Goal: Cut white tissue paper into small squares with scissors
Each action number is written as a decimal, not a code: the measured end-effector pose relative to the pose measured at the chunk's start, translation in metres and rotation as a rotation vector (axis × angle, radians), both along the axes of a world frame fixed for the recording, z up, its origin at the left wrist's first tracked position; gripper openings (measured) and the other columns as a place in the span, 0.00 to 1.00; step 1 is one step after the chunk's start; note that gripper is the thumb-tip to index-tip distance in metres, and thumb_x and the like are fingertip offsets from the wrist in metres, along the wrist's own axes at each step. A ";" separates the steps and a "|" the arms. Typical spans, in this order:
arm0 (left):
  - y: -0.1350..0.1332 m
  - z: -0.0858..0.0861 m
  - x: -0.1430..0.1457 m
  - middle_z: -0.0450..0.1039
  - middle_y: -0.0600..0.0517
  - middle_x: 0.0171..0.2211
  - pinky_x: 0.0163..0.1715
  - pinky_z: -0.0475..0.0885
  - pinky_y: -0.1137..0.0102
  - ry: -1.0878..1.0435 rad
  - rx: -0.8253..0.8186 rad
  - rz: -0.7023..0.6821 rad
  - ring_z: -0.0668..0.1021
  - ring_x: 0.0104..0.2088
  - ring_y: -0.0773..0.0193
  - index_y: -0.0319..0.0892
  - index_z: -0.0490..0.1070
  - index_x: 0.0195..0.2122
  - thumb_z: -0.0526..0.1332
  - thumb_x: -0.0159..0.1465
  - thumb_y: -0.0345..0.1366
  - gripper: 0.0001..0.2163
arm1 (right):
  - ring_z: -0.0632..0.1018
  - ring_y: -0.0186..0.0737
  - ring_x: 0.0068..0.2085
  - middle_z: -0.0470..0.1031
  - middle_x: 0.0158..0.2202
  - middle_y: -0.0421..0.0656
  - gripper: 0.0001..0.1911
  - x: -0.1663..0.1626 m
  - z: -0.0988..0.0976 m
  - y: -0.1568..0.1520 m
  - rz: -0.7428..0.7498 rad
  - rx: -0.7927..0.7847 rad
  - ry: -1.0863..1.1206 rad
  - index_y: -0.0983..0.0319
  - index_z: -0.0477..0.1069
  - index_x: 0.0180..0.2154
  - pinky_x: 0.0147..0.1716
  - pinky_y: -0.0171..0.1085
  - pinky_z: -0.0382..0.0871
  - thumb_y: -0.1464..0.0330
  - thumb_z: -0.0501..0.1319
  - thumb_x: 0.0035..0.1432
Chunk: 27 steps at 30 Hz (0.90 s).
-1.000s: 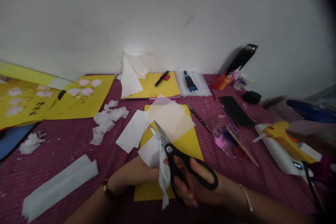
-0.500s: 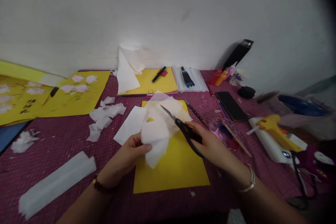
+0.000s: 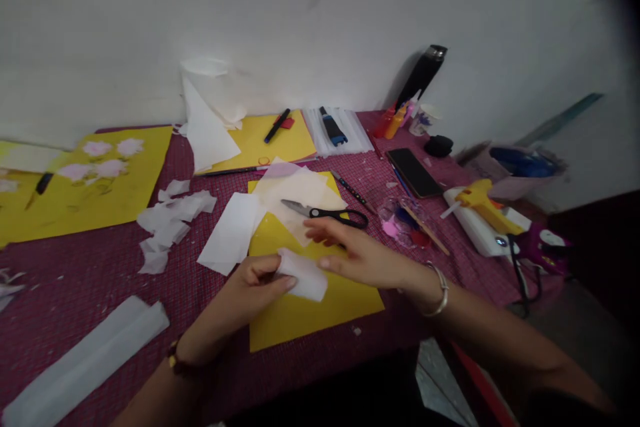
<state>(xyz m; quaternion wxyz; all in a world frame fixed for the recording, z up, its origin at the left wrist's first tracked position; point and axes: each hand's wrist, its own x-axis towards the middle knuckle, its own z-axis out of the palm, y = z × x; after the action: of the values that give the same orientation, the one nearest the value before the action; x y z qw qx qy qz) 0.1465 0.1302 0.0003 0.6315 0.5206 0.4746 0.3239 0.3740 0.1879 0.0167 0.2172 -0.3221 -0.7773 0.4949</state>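
White tissue paper [image 3: 304, 277] pinched above yellow card [image 3: 315, 323]
The person's left hand [image 3: 256, 285] grips the piece between thumb and fingers; the right hand [image 3: 363, 255] is loosely spread, its thumb near the paper's edge, contact unclear. Black-handled scissors [image 3: 316, 213] lie just beyond that hand, partly on pale translucent sheets [image 3: 293, 183], blades pointing left.

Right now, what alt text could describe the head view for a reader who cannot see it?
A person's left hand holds a piece of thin white paper above a yellow sheet, the open right hand close beside it. Black-handled scissors lie beyond, partly on pale translucent sheets.
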 end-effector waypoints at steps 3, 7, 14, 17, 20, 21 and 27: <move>-0.001 0.001 0.002 0.75 0.50 0.29 0.30 0.67 0.71 0.013 -0.037 -0.012 0.72 0.29 0.63 0.39 0.78 0.35 0.66 0.56 0.43 0.13 | 0.74 0.45 0.49 0.71 0.52 0.51 0.36 -0.015 -0.006 0.001 0.115 -0.166 0.031 0.62 0.58 0.61 0.48 0.44 0.69 0.58 0.65 0.56; 0.000 -0.004 0.003 0.78 0.49 0.34 0.32 0.69 0.71 -0.065 -0.067 0.090 0.74 0.32 0.61 0.40 0.77 0.43 0.68 0.55 0.42 0.17 | 0.74 0.36 0.39 0.73 0.40 0.43 0.23 -0.025 -0.020 0.002 -0.046 -0.330 0.196 0.63 0.67 0.49 0.39 0.36 0.69 0.62 0.67 0.52; 0.004 -0.005 0.008 0.72 0.54 0.21 0.18 0.60 0.76 -0.037 -0.283 0.265 0.66 0.19 0.70 0.39 0.76 0.30 0.68 0.53 0.47 0.15 | 0.66 0.30 0.27 0.66 0.27 0.37 0.11 -0.017 -0.029 0.003 -0.250 -0.265 0.202 0.63 0.69 0.34 0.26 0.30 0.59 0.62 0.64 0.54; 0.005 -0.006 0.007 0.71 0.55 0.20 0.17 0.57 0.76 -0.029 -0.331 0.295 0.65 0.18 0.71 0.38 0.75 0.29 0.68 0.54 0.47 0.15 | 0.64 0.30 0.26 0.65 0.26 0.36 0.08 -0.014 -0.032 0.005 -0.282 -0.177 0.157 0.63 0.70 0.34 0.23 0.29 0.57 0.64 0.61 0.57; 0.006 -0.007 0.004 0.69 0.55 0.18 0.16 0.57 0.77 -0.084 -0.375 0.308 0.64 0.17 0.72 0.38 0.74 0.27 0.68 0.54 0.48 0.16 | 0.66 0.31 0.27 0.68 0.27 0.38 0.05 -0.012 -0.034 0.007 -0.284 -0.071 0.136 0.63 0.70 0.35 0.25 0.29 0.58 0.67 0.59 0.58; 0.005 -0.008 0.004 0.69 0.55 0.18 0.16 0.57 0.76 -0.106 -0.398 0.314 0.65 0.17 0.72 0.38 0.73 0.26 0.68 0.53 0.48 0.16 | 0.68 0.31 0.28 0.70 0.28 0.38 0.05 -0.011 -0.034 0.008 -0.283 -0.032 0.127 0.63 0.71 0.35 0.25 0.30 0.59 0.68 0.59 0.59; 0.005 -0.008 0.004 0.69 0.55 0.18 0.16 0.59 0.76 -0.176 -0.468 0.372 0.66 0.16 0.71 0.38 0.73 0.25 0.70 0.51 0.46 0.15 | 0.73 0.33 0.30 0.76 0.30 0.40 0.09 -0.007 -0.028 0.008 -0.298 0.124 0.093 0.63 0.74 0.36 0.29 0.32 0.63 0.67 0.57 0.62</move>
<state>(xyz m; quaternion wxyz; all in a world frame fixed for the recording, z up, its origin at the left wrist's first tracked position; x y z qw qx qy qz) 0.1509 0.1351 -0.0075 0.7026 0.2353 0.5671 0.3596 0.3667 0.1959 -0.0110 0.3434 -0.3966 -0.7392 0.4224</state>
